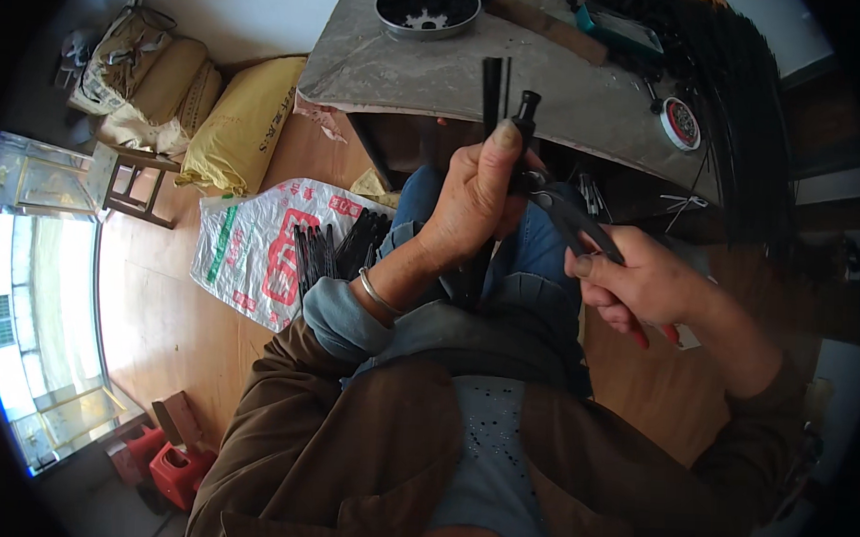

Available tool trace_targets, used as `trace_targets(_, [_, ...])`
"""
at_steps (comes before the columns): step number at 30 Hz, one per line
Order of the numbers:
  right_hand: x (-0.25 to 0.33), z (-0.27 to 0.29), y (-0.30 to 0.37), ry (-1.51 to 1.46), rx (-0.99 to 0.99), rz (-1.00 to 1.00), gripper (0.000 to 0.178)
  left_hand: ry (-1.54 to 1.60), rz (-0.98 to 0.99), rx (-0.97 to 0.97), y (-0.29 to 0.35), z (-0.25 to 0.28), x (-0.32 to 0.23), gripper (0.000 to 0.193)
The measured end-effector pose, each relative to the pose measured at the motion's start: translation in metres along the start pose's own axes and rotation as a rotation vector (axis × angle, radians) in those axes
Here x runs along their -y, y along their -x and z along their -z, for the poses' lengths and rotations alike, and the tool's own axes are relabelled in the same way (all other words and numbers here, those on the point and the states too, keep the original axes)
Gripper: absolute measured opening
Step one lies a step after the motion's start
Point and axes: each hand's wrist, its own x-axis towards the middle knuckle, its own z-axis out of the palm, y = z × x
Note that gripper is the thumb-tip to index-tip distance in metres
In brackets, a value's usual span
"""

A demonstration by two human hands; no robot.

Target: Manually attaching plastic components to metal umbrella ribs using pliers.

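My left hand [476, 199] is closed in front of the table edge, thumb up, around several thin black strips [492, 87] and a black rod with a flared cap [527, 107]. Their upper ends stick out above the thumb; dark lower ends show beneath the hand, near my lap. In my right hand [650, 283] is a pair of pliers [576, 217] with dark handles and red ends. The jaws reach the rod just beside my left fingers. Whether they grip it I cannot tell.
On the grey table [348, 59] ahead stand a metal bowl [427, 34] of small black parts and a round red tin [681, 124]. Long black strands [736, 80] hang at its right. Left on the floor lie black rods [315, 254], a printed plastic sheet [225, 245] and a yellow sack [239, 126].
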Motion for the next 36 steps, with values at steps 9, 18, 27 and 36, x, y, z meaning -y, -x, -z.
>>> trace_targets(9, [-0.005,0.005,-0.012,-0.176,0.142,0.059,0.03,0.043,0.006,0.032,-0.009,0.008,0.004,0.068])
trace_targets(18, [0.007,0.025,0.009,0.015,0.167,-0.049,0.026,0.063,0.042,0.052,-0.006,-0.001,0.006,0.065])
trace_targets(27, [0.006,0.007,0.001,0.059,-0.062,-0.048,0.017,0.001,-0.007,-0.028,-0.012,-0.009,0.004,0.058])
trace_targets(36, [-0.011,0.09,-0.11,1.051,-0.87,0.334,0.044,-0.043,-0.183,-0.368,-0.062,0.012,0.016,0.019])
